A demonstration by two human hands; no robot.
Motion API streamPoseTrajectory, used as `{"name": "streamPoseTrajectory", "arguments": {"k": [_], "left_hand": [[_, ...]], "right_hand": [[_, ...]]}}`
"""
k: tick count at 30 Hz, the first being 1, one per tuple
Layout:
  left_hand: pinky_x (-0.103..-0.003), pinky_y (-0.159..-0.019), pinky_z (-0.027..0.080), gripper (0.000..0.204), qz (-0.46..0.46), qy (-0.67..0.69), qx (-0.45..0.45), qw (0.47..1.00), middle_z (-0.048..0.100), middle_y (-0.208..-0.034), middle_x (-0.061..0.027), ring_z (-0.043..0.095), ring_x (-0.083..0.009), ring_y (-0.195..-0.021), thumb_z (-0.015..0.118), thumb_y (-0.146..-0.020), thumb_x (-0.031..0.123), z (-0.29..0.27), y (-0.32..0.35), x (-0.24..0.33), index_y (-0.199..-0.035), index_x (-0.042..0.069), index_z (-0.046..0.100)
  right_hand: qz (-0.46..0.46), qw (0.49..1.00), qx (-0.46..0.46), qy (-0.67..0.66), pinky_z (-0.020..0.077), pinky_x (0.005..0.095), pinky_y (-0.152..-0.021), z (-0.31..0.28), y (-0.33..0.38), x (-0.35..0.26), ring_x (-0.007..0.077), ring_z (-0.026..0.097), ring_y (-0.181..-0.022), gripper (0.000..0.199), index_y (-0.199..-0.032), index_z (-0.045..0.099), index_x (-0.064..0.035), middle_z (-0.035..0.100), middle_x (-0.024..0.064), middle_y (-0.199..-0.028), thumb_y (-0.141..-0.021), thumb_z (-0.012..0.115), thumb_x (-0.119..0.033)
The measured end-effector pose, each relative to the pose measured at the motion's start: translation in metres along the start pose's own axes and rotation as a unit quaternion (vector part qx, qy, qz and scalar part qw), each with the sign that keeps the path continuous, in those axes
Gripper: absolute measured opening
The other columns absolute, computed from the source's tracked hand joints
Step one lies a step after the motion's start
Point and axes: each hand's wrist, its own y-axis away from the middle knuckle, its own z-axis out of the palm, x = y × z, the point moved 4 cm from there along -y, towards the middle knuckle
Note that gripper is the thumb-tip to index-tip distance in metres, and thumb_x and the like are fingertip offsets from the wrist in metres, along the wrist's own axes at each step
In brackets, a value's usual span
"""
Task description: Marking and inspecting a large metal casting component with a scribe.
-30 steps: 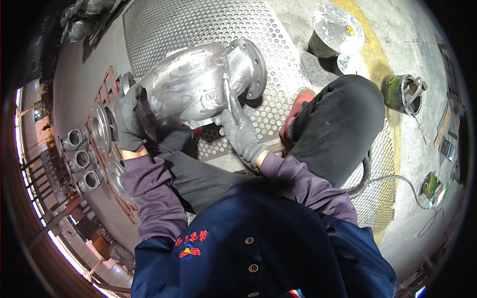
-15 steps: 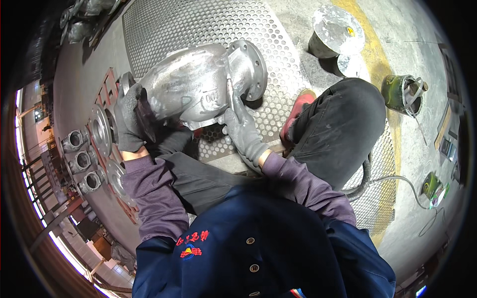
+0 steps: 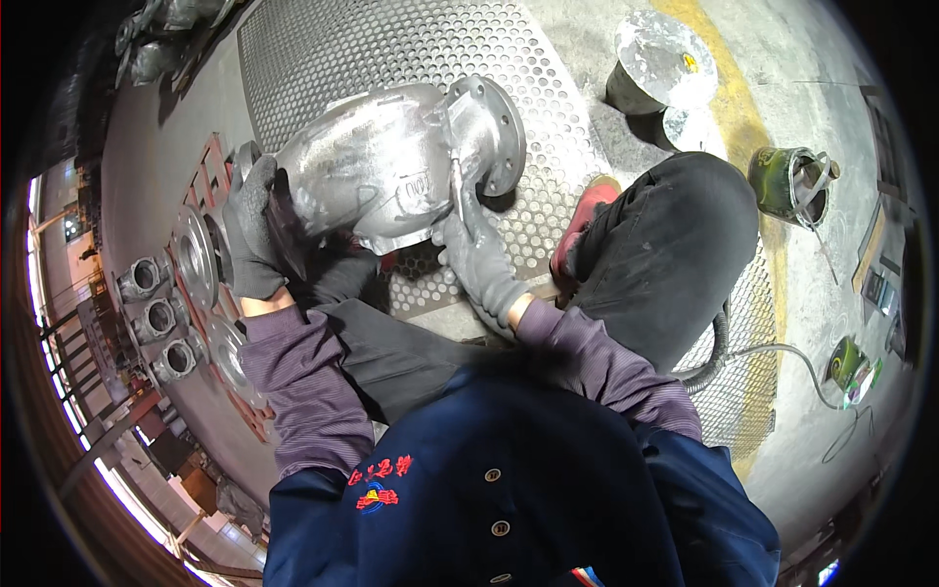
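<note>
Fingers [image 3: 458, 233] of my right hand [image 3: 476, 256] are pinching a thin tool against the valve body [image 3: 377, 171], left hand [image 3: 252, 235] gripping its end; it's looking heavy, I'm worrying it's rolling off my lap

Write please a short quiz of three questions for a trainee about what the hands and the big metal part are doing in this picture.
1. True or false: both hands wear grey gloves.
2. What lies under the valve body? A) wooden bench B) perforated metal sheet C) cloth
3. Which hand holds a thin tool against the casting near its round flange?

Key:
1. True. The left hand and the right hand are both gloved.
2. B, the perforated metal sheet.
3. The right hand; the thin tool stands between its fingers, while the left hand grips the casting's other end.
</note>
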Motion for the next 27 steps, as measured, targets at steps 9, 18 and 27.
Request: {"name": "streamPoseTrajectory", "arguments": {"k": [9,18,27], "left_hand": [[-0.032,-0.1,0.042,0.031,0.239,-0.191,-0.004,0.952,0.059,-0.122,-0.0136,0.056,-0.0242,-0.114,0.049,-0.091,0.003,-0.014,-0.009,0.002,-0.12,0.002,0.059],[-0.026,-0.098,0.044,0.039,0.077,0.055,-0.054,0.994,0.05,-0.135,-0.0126,0.055,-0.0182,-0.114,0.052,-0.095,0.015,0.003,-0.001,0.016,-0.132,0.003,0.05],[-0.024,-0.09,0.046,0.054,0.092,-0.126,0.001,0.988,0.038,-0.144,-0.0182,0.053,-0.0157,-0.114,0.06,-0.091,0.02,0.006,-0.013,0.013,-0.137,0.001,0.039]], "right_hand": [[-0.1,0.983,0.139,0.071,0.0484,0.0268,-0.057,-0.067,-0.032,-0.002,0.0122,0.057,-0.068,0.049,-0.138,0.038,0.0028,0.062,0.0113,-0.086,-0.097,0.048,-0.021],[-0.13,0.891,0.187,0.394,0.0446,0.04,-0.094,-0.07,-0.067,0.005,0.0423,0.055,-0.111,0.042,-0.125,0.053,0.0001,0.058,0.0279,-0.117,-0.092,0.045,-0.024],[-0.216,0.892,0.182,0.352,0.0463,0.0442,-0.082,-0.065,-0.08,0.035,0.0438,0.059,-0.093,0.031,-0.111,0.06,-0.0022,0.063,0.0264,-0.096,-0.092,0.046,-0.022]]}}
